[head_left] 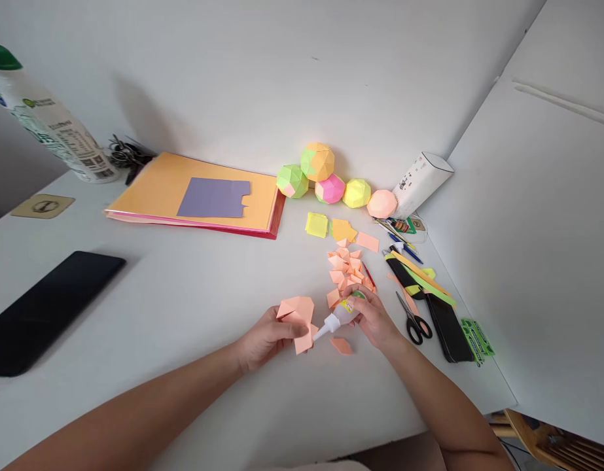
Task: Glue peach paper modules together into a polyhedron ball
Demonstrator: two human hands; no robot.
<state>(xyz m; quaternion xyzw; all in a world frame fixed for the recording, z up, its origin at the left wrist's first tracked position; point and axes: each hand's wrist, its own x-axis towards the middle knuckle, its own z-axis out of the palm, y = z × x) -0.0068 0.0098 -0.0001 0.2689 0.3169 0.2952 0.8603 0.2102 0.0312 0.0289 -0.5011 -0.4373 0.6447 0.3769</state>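
The left hand (265, 341) pinches a folded paper shape (302, 309) between thumb and fingers, above the table (184, 281); the right hand (377, 320) has its fingers closed round a glue bottle (345, 314), its nozzle pointing down at the shape's right edge; a loose paper piece (341, 346) lies just below the bottle; the paper pile (345, 263) lies beyond the bottle; scissors (414, 322) lie right of the right hand.

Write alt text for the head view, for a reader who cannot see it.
A person's left hand holds folded peach paper while the right hand holds a squeeze bottle, its nozzle close to the paper's edge. Beyond lie loose peach pieces, with five faceted paper balls behind them and black-handled scissors to the right.
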